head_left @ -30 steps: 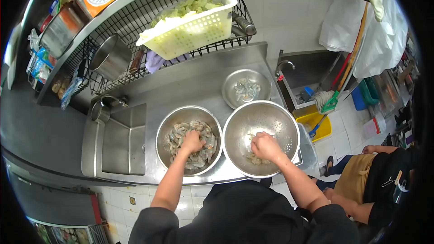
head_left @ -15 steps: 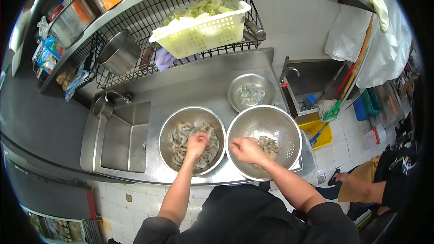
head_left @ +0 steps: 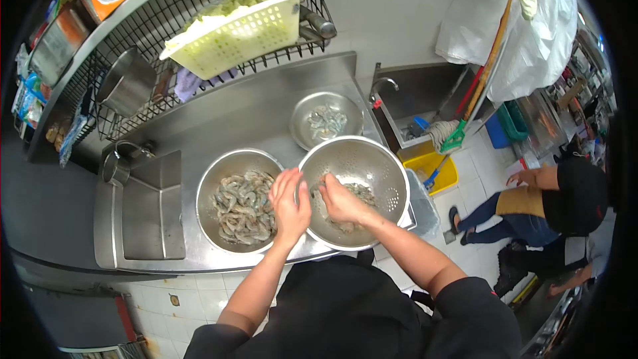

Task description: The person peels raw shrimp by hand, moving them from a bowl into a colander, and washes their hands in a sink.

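Note:
My left hand (head_left: 290, 207) is raised between the two large vessels, over the right rim of a steel bowl (head_left: 207, 183), its fingers stretched out and holding nothing. Grey raw shrimp (head_left: 242, 209) fill much of that bowl. Over the left side of a steel colander (head_left: 392, 173), my right hand (head_left: 344, 201) has its fingers curled together; whatever they grip is mostly hidden. Small shrimp pieces or shells (head_left: 362, 193) lie in the colander, partly behind this hand. Behind it, a smaller steel bowl (head_left: 302, 129) contains pale, peeled-looking shrimp (head_left: 327, 121).
At left is a sink (head_left: 153, 216) with a faucet. A wire rack (head_left: 259, 63) above the counter carries a pale yellow basket (head_left: 242, 36) of cut greens and a steel pot (head_left: 126, 86). A yellow mop bucket (head_left: 442, 173) stands at right, with another person (head_left: 531, 203) beyond.
My left hand has come out of the shrimp bowl towards the colander, its fingers now spread. My right hand stays over the colander. The view has shifted right; the other person shows more fully.

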### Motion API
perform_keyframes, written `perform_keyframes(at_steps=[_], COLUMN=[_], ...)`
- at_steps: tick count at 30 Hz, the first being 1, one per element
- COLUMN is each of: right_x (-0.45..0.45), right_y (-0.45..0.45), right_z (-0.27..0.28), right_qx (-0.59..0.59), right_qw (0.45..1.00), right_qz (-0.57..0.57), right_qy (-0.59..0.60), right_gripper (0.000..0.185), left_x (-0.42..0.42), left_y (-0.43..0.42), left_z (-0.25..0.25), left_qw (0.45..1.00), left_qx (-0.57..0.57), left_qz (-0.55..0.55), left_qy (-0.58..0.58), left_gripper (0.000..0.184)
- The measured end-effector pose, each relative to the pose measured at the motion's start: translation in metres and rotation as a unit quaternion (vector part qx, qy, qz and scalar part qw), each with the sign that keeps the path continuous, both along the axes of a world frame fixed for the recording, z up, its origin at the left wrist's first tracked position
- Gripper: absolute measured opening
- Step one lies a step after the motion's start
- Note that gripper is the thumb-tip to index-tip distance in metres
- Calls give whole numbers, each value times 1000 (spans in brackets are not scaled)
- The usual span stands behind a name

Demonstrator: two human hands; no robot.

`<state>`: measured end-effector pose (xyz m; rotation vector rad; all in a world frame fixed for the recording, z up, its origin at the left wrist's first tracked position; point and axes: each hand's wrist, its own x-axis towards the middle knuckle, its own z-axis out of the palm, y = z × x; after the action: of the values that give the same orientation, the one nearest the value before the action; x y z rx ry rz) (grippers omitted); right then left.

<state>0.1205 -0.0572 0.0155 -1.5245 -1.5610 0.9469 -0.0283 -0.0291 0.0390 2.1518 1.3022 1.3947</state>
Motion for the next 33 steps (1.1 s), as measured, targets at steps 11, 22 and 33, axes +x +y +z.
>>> perform_keyframes(at_steps=[11,22,33], right_x=[46,37,28], right_y=[-5,-32,-26], right_z=[24,0,-17], right_qx=[31,1,-21], right_qw=[943,983,977], right_qz=[26,87,54], right_qy=[-331,-165,-205], right_gripper=[20,27,27], left_x=[68,54,54], left_y=[24,38,28], left_z=[4,-45,-56], left_qw=[957,801,934], left_qx=[-215,-521,-272], left_qz=[-144,-294,-230], left_qy=[130,-15,28], left_gripper=[34,30,36])
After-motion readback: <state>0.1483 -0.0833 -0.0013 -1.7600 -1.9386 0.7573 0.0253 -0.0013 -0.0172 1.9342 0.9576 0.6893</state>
